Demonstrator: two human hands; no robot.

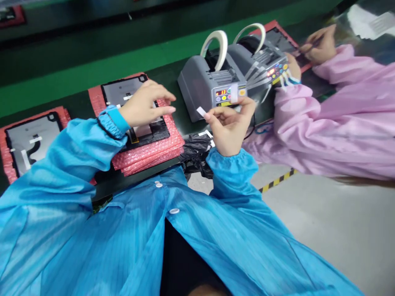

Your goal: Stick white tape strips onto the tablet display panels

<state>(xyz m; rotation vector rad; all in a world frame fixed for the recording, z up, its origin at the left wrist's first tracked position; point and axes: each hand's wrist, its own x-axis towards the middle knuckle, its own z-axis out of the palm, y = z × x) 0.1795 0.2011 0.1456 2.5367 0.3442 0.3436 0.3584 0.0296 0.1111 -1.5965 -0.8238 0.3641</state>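
My right hand (228,125) is raised in front of a grey tape dispenser (207,82), fingers pinched on a small white tape strip (201,111). My left hand (147,103) hovers over a black panel (145,123) lying on pink bubble wrap (148,154), its fingers curled and partly spread, nothing visibly held. Both arms wear blue sleeves. The dispenser carries a white tape roll (217,45) and a lit red display.
A second black panel (31,142) on pink wrap lies at left. A second tape dispenser (262,57) stands to the right, where a person in a pink coat (333,123) works. Black plastic (196,154) sits at the bench edge. Green belt (123,61) runs behind.
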